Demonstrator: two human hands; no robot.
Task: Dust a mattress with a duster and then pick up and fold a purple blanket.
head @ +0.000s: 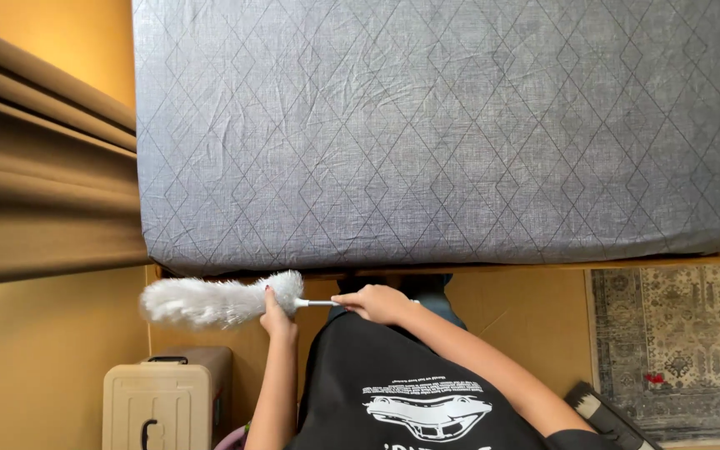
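Observation:
A white fluffy duster [210, 302] with a thin metal handle lies level just below the near edge of a bed with a grey quilted mattress cover [435, 133]. My left hand [277, 317] grips the duster where the fluffy head meets the handle. My right hand [379, 303] is closed around the handle's end. Both hands sit in front of my black printed shirt [410, 392], close to the wooden bed frame [543, 267].
Brown curtains [35, 175] hang at the left. A beige plastic case [160, 404] with a handle stands on the floor at lower left. A patterned rug [668, 333] lies at the right, with a dark object [610, 417] at its near edge.

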